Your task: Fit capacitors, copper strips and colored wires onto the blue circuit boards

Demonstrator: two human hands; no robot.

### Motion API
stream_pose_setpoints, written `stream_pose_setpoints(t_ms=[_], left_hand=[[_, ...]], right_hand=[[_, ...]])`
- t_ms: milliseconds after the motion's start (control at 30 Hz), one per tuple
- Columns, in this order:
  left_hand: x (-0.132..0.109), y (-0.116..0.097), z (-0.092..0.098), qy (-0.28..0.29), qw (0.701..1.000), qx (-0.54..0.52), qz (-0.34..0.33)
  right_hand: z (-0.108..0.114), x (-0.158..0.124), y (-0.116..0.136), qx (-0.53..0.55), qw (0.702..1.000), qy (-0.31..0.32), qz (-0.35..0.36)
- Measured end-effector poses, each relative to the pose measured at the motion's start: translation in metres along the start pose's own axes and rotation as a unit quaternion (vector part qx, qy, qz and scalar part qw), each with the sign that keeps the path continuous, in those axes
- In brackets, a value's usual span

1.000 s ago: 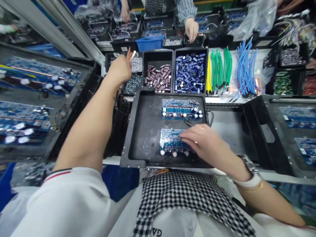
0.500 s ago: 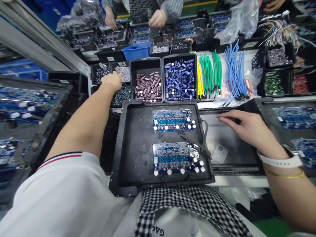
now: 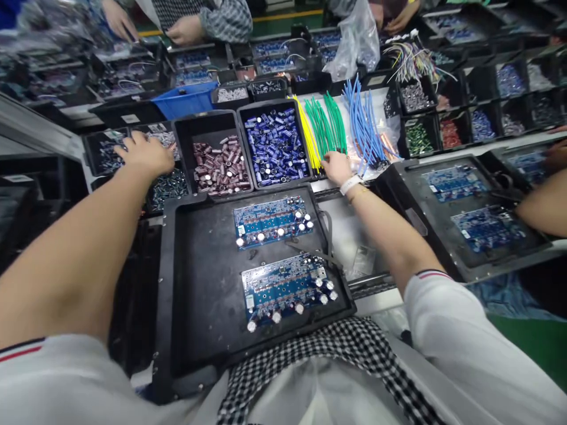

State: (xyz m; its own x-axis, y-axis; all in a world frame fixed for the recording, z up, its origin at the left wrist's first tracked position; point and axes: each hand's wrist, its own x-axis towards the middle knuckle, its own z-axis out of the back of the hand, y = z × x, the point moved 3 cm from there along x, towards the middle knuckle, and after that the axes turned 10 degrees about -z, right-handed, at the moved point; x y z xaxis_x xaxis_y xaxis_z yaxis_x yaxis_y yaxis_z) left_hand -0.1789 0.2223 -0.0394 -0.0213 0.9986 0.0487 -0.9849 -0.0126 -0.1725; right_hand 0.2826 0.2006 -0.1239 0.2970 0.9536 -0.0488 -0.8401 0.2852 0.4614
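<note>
My left hand [image 3: 148,154] reaches over the small-parts bins at the left, its fingers spread above dark parts [image 3: 110,154] and pale parts [image 3: 165,137]. Below it lie more small dark components [image 3: 169,190]. My right hand [image 3: 337,167] is at the lower ends of the green wires [image 3: 325,127], fingers curled together; their tips are hidden, so what they hold does not show. Between my arms sits a black tray [image 3: 199,354] with two blue circuit boards, the upper board [image 3: 270,224] and the lower board [image 3: 283,290], both carrying round capacitors.
Bins of maroon capacitors [image 3: 221,165] and blue capacitors [image 3: 279,144] stand behind the tray. Yellow wires [image 3: 309,136] and blue wires [image 3: 365,127] flank the green ones. Another tray [image 3: 443,236] with boards is at the right, near a co-worker's arm [image 3: 544,203]. Other people's hands [image 3: 186,29] work opposite.
My right hand has moved from above the bare bench right of the tray to the green wires. My left hand stays at the bins, its fingers now spread. The view has shifted right.
</note>
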Motion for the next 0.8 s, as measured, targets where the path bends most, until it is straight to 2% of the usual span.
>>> stream_pose_setpoints(t_ms=[67,200,367,467,533,633,800], left_hand=[[-0.005,-0.024,0.017,0.016,0.998,0.035,-0.042],[-0.023,-0.086,0.040,-0.004,0.986,0.070,-0.151],[-0.052,-0.163,0.037,0.022,0.961,0.074,-0.264],[-0.070,-0.198,0.034,0.026,0.944,0.111,-0.310],[-0.081,-0.213,0.033,0.025,0.932,0.138,-0.334],[-0.089,-0.223,0.030,0.031,0.922,0.149,-0.356],[-0.085,-0.229,0.020,0.058,0.923,0.128,-0.358]], right_hand=[[-0.015,0.007,0.006,-0.009,0.999,-0.017,-0.041],[-0.026,0.020,0.008,-0.023,0.994,-0.037,-0.099],[-0.028,0.031,0.012,-0.040,0.995,-0.031,-0.091],[-0.026,0.034,0.013,-0.048,0.996,-0.031,-0.068],[-0.019,0.036,0.008,-0.056,0.997,-0.033,-0.052],[0.001,0.040,-0.010,-0.072,0.994,-0.061,-0.048],[0.031,0.052,-0.047,-0.110,0.982,-0.108,-0.105]])
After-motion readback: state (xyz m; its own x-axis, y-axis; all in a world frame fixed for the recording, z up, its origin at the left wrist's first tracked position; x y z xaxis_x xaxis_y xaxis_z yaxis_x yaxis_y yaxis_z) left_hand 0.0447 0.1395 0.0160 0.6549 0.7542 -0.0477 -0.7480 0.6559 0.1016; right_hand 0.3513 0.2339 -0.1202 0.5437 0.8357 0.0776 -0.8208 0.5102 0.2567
